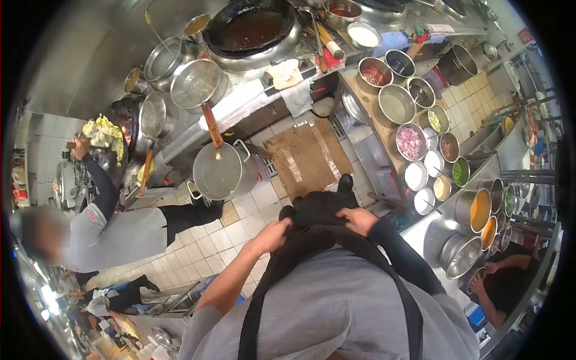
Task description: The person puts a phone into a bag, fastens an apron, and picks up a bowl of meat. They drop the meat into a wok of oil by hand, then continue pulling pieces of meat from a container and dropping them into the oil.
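Both of my hands are in front of my waist, holding a black apron by its two sides. My left hand is closed on the apron's left edge, thumb on top. On the other side, my right hand pinches the right edge, its fingertips partly hidden by the cloth. The fabric spreads between the two hands and covers my legs, with the tip of a black shoe showing beyond it.
A large steel pot stands ahead left, below a wok on the range. Cardboard lies on the tiled floor. Bowls of ingredients, including sliced onion, line the right counter. A co-worker tosses food at left; another person's hands are at right.
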`<state>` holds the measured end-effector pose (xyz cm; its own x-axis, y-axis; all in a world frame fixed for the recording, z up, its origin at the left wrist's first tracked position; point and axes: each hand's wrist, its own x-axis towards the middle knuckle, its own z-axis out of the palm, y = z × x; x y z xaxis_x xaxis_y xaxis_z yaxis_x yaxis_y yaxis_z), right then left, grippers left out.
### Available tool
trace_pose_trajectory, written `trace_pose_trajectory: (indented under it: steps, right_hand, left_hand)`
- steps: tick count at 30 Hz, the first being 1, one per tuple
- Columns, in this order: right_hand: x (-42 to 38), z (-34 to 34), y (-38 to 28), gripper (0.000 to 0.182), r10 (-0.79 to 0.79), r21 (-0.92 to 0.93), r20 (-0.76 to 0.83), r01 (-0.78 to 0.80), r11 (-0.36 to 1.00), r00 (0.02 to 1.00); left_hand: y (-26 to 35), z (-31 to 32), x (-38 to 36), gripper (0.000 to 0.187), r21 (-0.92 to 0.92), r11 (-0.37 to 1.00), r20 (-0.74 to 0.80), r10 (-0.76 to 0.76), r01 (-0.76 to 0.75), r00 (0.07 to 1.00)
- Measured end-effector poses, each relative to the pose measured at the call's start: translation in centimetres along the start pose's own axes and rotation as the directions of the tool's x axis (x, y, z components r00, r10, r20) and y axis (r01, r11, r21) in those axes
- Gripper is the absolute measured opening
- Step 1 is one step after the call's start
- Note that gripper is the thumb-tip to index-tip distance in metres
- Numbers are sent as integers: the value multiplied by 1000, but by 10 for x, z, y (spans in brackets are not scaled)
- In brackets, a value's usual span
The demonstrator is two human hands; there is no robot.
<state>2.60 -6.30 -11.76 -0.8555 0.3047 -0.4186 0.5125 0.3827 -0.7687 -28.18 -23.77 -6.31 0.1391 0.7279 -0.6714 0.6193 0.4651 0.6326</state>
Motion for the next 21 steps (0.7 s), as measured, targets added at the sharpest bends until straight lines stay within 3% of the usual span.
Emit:
trace_pose_trajectory:
  steps: [1,2,3,4,5,6,8,9,12,13,15,16,17,18,19,20,21]
  right_hand:
    - [-15,16,22,42,-33,53,-102,39,998,994]
    - [-35,7,6,45,76,87,-102,-67,994,992]
    - [-53,13,3,46,89,128,-172,-68,989,981]
    - [-67,35,15,49,107,177,-286,-57,983,952]
    - [-83,38,-2,59,271,181,-211,-235,955,939]
    - [-92,78,32,72,330,383,-223,-229,895,917]
    - [-95,93,22,74,156,332,-452,4,943,878]
    - [-93,89,18,85,198,433,-364,-23,901,910]
    - [-92,46,17,100,259,748,177,-301,592,950]
    - [-84,56,59,111,127,627,221,-241,741,967]
    - [-53,40,113,105,83,653,523,-461,601,849]
    - [-24,-5,112,101,200,472,660,-606,640,724]
    - [4,-35,121,95,269,478,590,-597,644,762]
    - [41,-58,128,86,376,153,368,-454,878,850]
    - [84,-84,115,78,413,-69,48,-410,910,909]
    - [133,-91,143,64,307,-184,-133,-328,927,942]
    - [181,-107,162,50,42,-212,-251,-97,972,967]
  left_hand:
    - [-27,5,-14,35,-8,998,16,-60,60,998]
    - [-57,15,-31,36,-60,998,-19,-38,37,999]
    - [-78,23,-42,37,-111,994,-52,-14,9,999]
    - [-57,15,-62,41,-379,910,-23,-189,166,982]
    - [-73,32,-72,48,-481,835,33,-290,269,957]
    - [-89,50,-82,55,-570,736,88,-386,364,918]
    - [-174,91,-69,70,-503,756,226,-353,419,908]
    - [-195,94,-66,74,-483,771,338,-273,415,901]
    - [-242,94,-60,86,-420,816,651,-33,396,759]
    - [-250,89,-50,90,-407,832,730,48,376,682]
    - [-240,47,-17,93,-109,888,882,-121,446,456]
    - [-212,4,6,92,180,852,882,-361,491,302]
    - [-188,-34,23,101,366,822,704,-552,437,448]
    - [-236,-29,60,108,500,837,541,-501,220,676]
    - [-284,-26,93,98,406,864,329,-442,298,835]
    - [-278,-39,113,83,201,904,1,-386,378,923]
    - [-282,-49,148,60,-106,917,-102,-394,384,913]
